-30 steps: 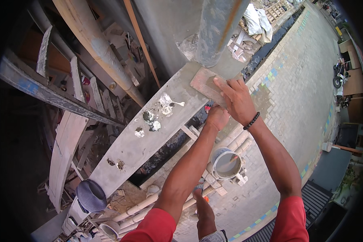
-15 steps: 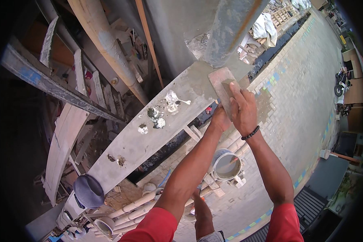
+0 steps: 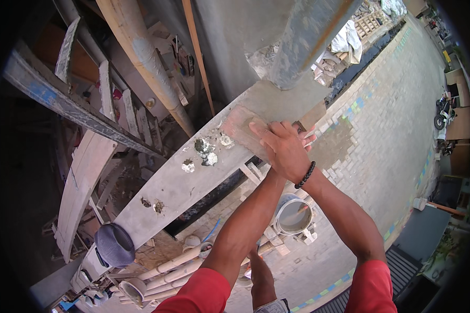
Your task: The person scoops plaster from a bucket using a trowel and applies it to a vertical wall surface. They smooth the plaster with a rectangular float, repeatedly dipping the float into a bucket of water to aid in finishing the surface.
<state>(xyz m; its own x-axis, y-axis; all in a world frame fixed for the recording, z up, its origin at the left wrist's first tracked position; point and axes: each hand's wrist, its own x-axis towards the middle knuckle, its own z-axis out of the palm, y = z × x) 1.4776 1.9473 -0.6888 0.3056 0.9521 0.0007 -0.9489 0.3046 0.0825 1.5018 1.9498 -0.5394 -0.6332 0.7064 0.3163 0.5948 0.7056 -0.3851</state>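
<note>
My right hand (image 3: 290,151), with a dark beaded bracelet, grips a flat rectangular plasterer's float (image 3: 237,122). The float lies against a grey concrete ledge (image 3: 167,156) beside patches of white paste (image 3: 209,158). Behind the right hand, my left hand is mostly hidden; its curled fingertips (image 3: 309,139) show past the right wrist. A small dark piece (image 3: 298,126) sticks up by those fingers, and a tan flat piece (image 3: 314,115) lies just beyond; what the left hand holds is not plain.
A round column (image 3: 308,41) stands at the ledge's far end. A dark cap (image 3: 115,245) sits at its near end. Below are a bucket of grey liquid (image 3: 293,215), bamboo poles (image 3: 180,263) and paving (image 3: 381,141). A ladder-like frame (image 3: 83,115) leans at left.
My right hand has slid the float left and nearer along the ledge, over part of the white paste, which now looks smaller. My left hand has become more hidden behind the right.
</note>
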